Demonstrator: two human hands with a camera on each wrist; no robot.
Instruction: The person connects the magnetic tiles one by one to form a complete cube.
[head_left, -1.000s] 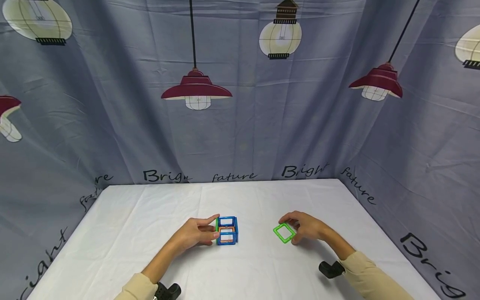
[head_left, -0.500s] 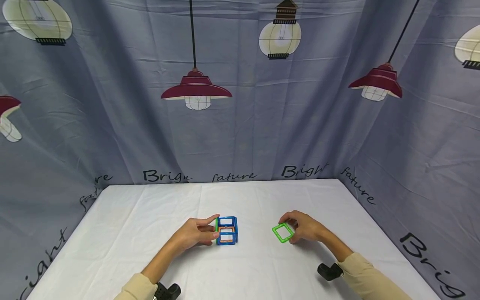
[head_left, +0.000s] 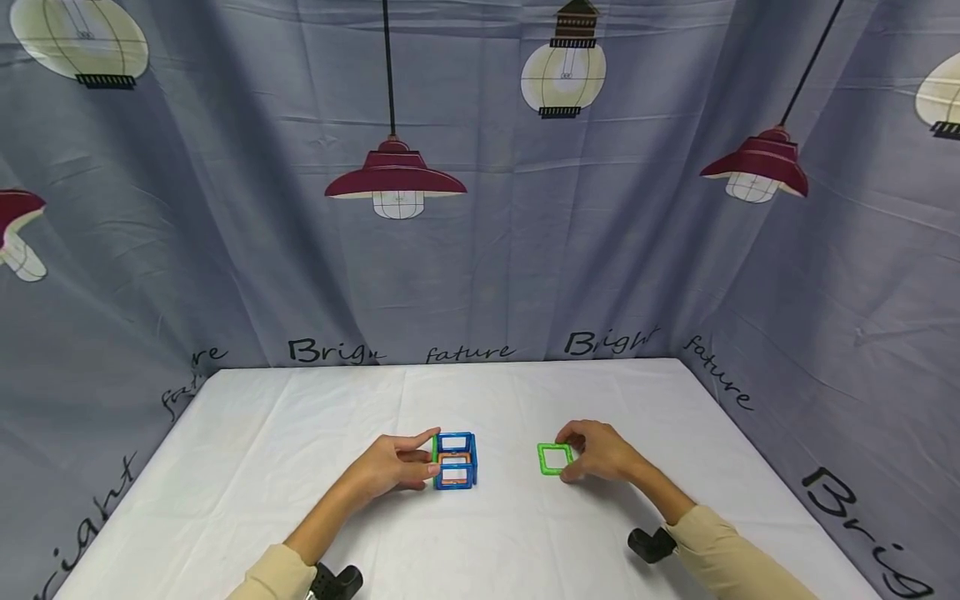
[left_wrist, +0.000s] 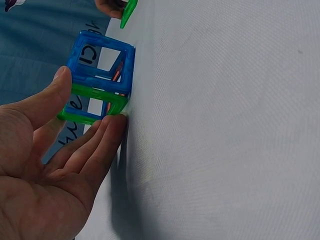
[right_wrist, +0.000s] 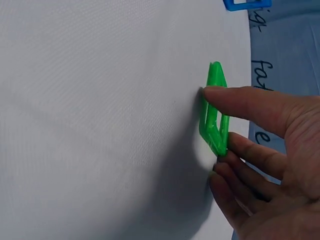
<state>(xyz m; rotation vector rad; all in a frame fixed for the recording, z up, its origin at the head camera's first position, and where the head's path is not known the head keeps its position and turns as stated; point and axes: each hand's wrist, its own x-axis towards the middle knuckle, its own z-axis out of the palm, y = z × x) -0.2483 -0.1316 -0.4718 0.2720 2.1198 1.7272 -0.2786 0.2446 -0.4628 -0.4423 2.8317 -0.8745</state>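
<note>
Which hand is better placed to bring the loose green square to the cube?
Right, most likely. The right hand already pinches the green square upright near the table, while the left hand is occupied steadying the cube with thumb and fingers on its side.

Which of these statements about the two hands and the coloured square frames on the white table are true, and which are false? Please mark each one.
1. The right hand holds a green square frame. True.
2. The green square frame is already joined to the cube. False: it is apart from the cube, to its right.
3. The left hand touches the cube with thumb and fingers. True.
4. The cube is built only of red frames. False: it shows blue frames, a green one and an orange one inside.
5. The cube stands on the white table. True.
</note>
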